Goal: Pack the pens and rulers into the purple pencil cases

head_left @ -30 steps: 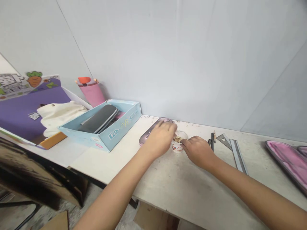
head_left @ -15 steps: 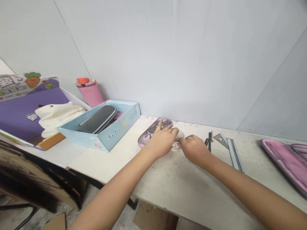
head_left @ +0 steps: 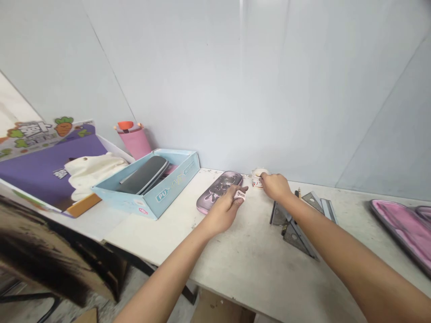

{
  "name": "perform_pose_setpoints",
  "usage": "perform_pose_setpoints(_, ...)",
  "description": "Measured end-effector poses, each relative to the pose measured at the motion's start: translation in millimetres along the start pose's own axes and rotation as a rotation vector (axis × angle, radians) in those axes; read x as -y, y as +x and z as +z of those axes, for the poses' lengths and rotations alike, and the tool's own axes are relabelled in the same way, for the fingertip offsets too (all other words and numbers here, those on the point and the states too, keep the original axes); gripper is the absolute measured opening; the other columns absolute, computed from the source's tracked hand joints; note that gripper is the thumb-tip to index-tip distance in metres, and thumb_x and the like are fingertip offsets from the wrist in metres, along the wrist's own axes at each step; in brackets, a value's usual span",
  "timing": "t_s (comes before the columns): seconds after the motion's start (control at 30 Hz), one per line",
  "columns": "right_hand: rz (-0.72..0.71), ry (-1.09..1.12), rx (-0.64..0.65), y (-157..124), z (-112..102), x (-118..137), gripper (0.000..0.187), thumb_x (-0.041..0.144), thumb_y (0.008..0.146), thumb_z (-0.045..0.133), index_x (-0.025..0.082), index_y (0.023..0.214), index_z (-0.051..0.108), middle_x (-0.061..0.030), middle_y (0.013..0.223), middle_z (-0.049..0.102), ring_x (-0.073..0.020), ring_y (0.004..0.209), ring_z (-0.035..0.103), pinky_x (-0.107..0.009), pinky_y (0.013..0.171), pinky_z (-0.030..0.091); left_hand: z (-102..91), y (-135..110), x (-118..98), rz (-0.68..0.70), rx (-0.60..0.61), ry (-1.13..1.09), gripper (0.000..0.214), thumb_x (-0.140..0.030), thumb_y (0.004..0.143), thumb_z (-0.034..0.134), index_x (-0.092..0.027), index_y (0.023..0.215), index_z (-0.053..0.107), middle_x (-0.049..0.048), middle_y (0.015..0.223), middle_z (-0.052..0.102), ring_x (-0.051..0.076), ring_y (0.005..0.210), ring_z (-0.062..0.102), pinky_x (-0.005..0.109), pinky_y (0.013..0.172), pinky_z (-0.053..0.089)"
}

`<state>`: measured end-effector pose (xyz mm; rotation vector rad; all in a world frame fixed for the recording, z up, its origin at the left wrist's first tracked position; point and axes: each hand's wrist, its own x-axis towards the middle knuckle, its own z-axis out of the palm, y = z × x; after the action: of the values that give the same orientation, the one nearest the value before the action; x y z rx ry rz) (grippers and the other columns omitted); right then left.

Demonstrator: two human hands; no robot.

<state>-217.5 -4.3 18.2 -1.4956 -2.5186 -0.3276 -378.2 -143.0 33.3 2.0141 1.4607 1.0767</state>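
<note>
1. We are looking down at a pale grey wall meeting a worn white tabletop, with its front edge running well below our hands.
2. Our left hand is pinching a small white printed piece narrowly between its fingers. They are hiding most of it, so we cannot make out what it is.
3. Our right hand is reaching toward the wall, its fingertips touching the side of a small white cup. We cannot tell whether they are gripping it, and the cup's inside is hard to make out.
4. A hard pencil case is lying just beside our left fingers.
5. Set squares are lying partly hidden under our right forearm, near a metal ruler.
6. A blue cardboard box is sitting left of the pencil case, while a pink zip case is running off the right edge of the view.
</note>
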Motion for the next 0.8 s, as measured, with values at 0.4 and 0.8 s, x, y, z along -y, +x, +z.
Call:
perform_pose_setpoints(0.4,-0.185,0.915,-0.102,-74,-34,-43,0.022,0.027,0.081,0.048,0.021,0.102,0.049,-0.0031,0.098,0.066,-0.012,0.088,0.061,-0.024,0.076,0.044,53.2,43,-32,0.038,0.04,-0.041,0.029,-0.033,0.089,0.036,-0.019,0.113,0.045,0.0085,0.124,0.052,0.019,0.11,0.051,0.034,0.097,0.035)
perform_pose_setpoints(0.8,0.058,0.553,-0.207,-152,-51,-177,0.017,0.026,0.086,0.041,0.019,0.095,0.054,-0.0034,0.088,0.065,-0.0146,0.082,0.059,-0.024,0.068,0.038,173.2,117,-117,0.293,0.263,0.142,0.028,-0.024,0.089,0.034,-0.018,0.115,0.043,0.0114,0.124,0.052,0.021,0.118,0.046,0.041,0.102,0.03)
